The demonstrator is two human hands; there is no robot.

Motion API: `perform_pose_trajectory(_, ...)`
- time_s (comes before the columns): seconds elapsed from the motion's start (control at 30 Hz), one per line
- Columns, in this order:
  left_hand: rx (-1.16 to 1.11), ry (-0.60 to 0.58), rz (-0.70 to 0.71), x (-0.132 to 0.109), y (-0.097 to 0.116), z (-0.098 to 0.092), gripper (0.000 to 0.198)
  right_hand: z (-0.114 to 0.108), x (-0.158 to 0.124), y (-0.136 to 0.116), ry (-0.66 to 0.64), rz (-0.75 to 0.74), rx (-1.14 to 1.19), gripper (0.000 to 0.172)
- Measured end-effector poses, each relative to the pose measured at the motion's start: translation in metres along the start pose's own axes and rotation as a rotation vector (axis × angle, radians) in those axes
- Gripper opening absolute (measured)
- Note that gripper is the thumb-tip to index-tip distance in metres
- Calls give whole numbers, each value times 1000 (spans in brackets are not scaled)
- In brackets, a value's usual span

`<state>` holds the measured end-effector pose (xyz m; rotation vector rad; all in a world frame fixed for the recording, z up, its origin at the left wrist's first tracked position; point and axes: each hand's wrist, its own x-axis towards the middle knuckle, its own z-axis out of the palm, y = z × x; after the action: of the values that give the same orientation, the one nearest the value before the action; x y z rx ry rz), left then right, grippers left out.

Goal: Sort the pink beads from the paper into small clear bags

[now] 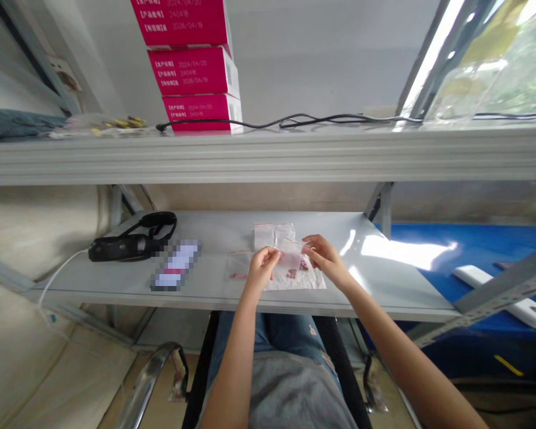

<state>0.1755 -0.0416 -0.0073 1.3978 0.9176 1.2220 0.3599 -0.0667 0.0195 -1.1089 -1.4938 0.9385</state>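
- At the far left of the lower shelf [205, 238] we see a black strapped device [129, 245], with a white cable [58, 274] trailing from it over the shelf's edge.
- Just to its right lies a flat rectangular item [176, 265], pixelated so that we cannot tell what it is.
- Above, on the upper shelf [250, 158], we see stacked magenta cartons [194, 65] with printed date lines, and a black cable [295, 122] runs behind them and off to the right.
- Near the middle, a loose clear bag [239, 265] lies flat beside the left hand [262, 268].
- That hand's grip is closed, with thumb and fingers pinching one edge of a small clear zip bag [290, 253], which hangs in the air above the shelf, between both hands.
- We judge the bag light, soft and slippery, easily creased, so we would take it by its edges or near the red-lined top.
- Beneath it, a white sheet [295, 283] carries small reddish pieces [291, 274], too small to identify.
- The right hand [326, 259] closes its grip on the bag's opposite edge.
- Further right, a white power bank [476, 275] rests on a blue surface [429, 250].
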Motion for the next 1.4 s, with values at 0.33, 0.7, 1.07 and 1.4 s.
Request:
perform_pose_trajectory(0.33, -183, 115, -42, -8, -7, 17, 31, 21, -3, 19, -130, 197, 211, 33)
perform_pose_trajectory(0.7, -6, 137, 28, -17, -21, 8, 32, 33, -4, 24, -53, 294, 424, 26)
perform_pose_trajectory(1.07, -110, 135, -7, -24, -1, 10, 35, 45, -11, 17, 38, 160, 307, 34)
perform_pose_trajectory(1.4, -122, 197, 43, -25, 1, 14, 32, 47, -14, 11, 90, 124, 231, 36)
